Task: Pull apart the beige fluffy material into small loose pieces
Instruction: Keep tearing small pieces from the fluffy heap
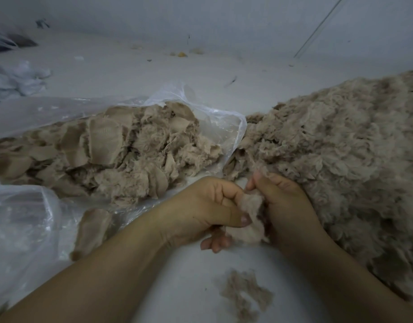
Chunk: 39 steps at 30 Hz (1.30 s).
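Note:
A small beige fluffy piece (249,220) sits between my two hands low in the middle of the view. My left hand (208,210) pinches it with thumb and curled fingers. My right hand (282,201) grips its other side, fingers curled round it. A heap of beige fluffy scraps with fabric backing (117,155) lies on a clear plastic bag (219,120) to the left. A large mound of loose beige fluff (340,148) fills the right side, touching my right hand.
A thin tuft of loose fluff (245,292) lies on the pale floor near me. One flat beige scrap (93,229) rests by my left forearm. More clear plastic (21,220) bulges at the left. White crumpled material (19,78) lies far left.

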{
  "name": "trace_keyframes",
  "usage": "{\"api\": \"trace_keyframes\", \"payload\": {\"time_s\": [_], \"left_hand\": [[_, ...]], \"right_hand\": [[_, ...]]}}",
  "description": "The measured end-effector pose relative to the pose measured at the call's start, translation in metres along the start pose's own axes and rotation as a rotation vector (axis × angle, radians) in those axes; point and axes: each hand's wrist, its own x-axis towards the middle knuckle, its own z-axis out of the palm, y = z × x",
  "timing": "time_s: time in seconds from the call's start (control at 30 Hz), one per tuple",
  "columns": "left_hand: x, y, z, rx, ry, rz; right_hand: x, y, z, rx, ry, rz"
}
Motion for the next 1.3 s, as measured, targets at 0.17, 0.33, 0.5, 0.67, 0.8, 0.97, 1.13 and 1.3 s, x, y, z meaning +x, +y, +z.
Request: {"api": "trace_keyframes", "payload": {"time_s": [0.17, 0.33, 0.5, 0.67, 0.8, 0.97, 1.13, 1.3], "left_hand": [[0.010, -0.004, -0.001, -0.003, 0.332, 0.144], [0.010, -0.001, -0.009, -0.049, 0.435, 0.245], [0.012, -0.005, -0.005, 0.028, 0.429, 0.208], [0.012, -0.007, -0.004, 0.032, 0.434, 0.185], [0.014, -0.009, -0.004, -0.032, 0.485, 0.184], [0.016, -0.010, -0.005, -0.099, 0.541, 0.223], [0.014, -0.011, -0.003, -0.012, 0.485, 0.240], [0.012, -0.007, -0.004, 0.004, 0.530, 0.255]], "right_hand": [[0.000, 0.002, 0.000, -0.003, -0.105, -0.054], [0.001, 0.000, 0.002, -0.005, -0.099, -0.016], [-0.001, 0.000, -0.002, 0.004, -0.130, -0.058], [-0.006, -0.005, 0.005, -0.014, -0.253, -0.130], [0.000, 0.001, 0.002, -0.101, -0.117, -0.092], [-0.002, 0.001, 0.004, -0.062, -0.132, -0.081], [-0.006, -0.004, 0.005, -0.006, -0.282, -0.131], [0.003, 0.003, 0.000, 0.024, -0.088, -0.033]]}}
